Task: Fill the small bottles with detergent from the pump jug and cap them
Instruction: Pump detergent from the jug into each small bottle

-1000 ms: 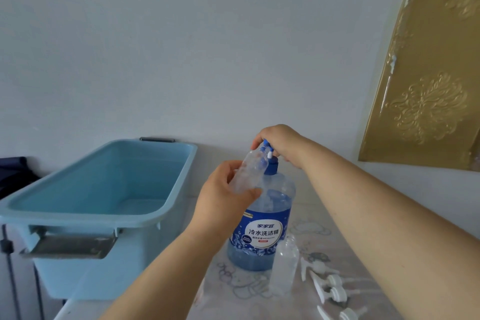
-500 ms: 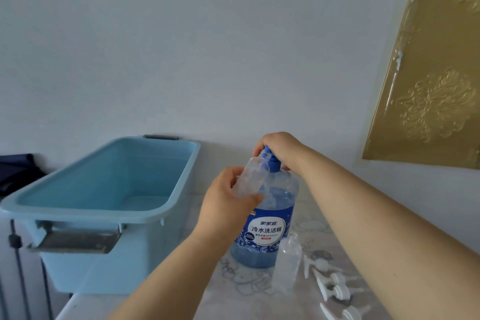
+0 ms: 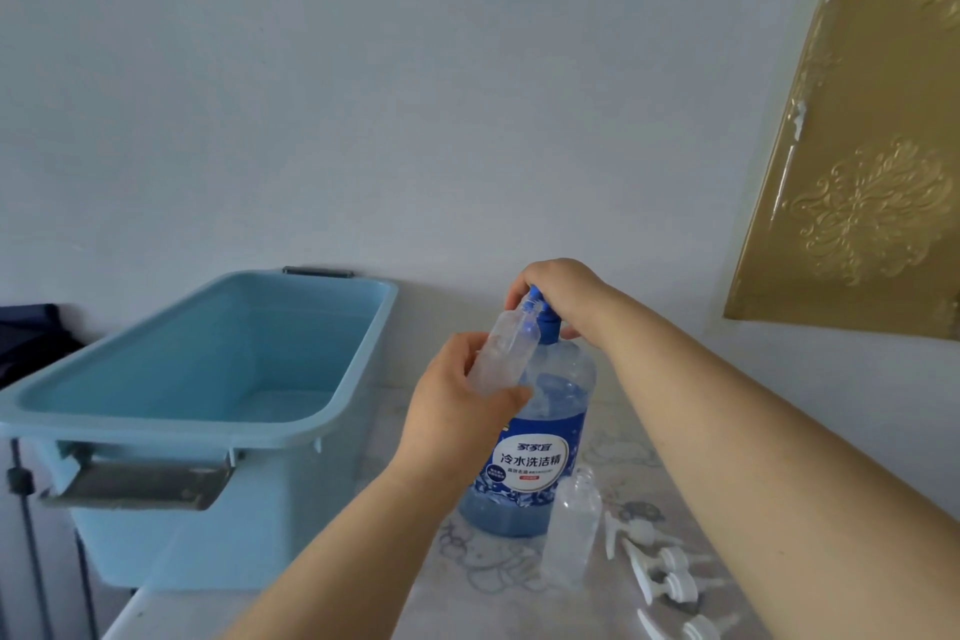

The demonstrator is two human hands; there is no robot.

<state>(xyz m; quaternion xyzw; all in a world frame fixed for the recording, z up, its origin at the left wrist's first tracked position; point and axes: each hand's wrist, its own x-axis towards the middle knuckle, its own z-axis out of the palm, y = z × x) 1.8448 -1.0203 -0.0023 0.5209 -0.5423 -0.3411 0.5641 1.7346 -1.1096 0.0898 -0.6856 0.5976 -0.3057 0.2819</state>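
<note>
On patterned tabletop [image 3: 519, 598], beside pale blue plastic tub [image 3: 208, 379]: detergent pump jug [image 3: 540, 452] stands upright, partly full of blue liquid. Right hand [image 3: 556, 286] curls over blue pump head [image 3: 543, 312], gripping it. Left hand [image 3: 457, 400] grips small clear bottle [image 3: 506, 351], tilted, mouth up at pump spout. Second small bottle [image 3: 574, 530] stands capless just beside jug's base; white trigger caps [image 3: 665, 572] lie near it.
</note>
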